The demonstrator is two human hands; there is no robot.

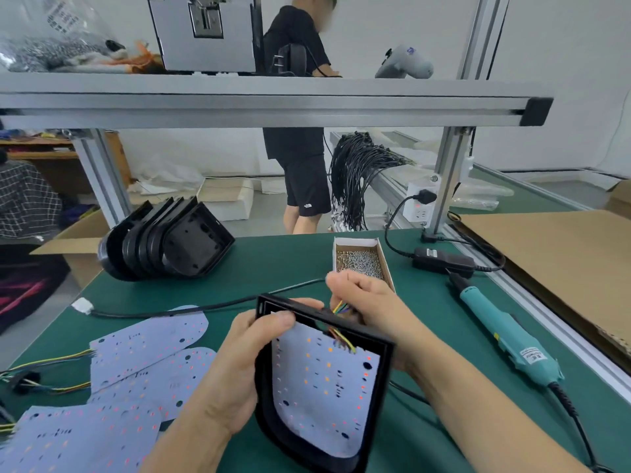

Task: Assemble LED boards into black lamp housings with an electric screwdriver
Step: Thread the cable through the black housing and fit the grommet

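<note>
We held a black housing tilted above the green mat, with an LED board lying inside it. Our left hand gripped the housing's left edge, thumb curled over the top rim onto the board. Our right hand reached behind the housing's top edge and pinched the coloured wires that ran from the board through an opening in that rim. The screwdriver lay on the mat to the right, apart from both hands, its cable trailing toward us. A box of screws sat just beyond the right hand. More boards lay spread on the mat at left, overlapping, their wires leading off the edge. A stack of housings lay on its side farther back on the left.
</note>
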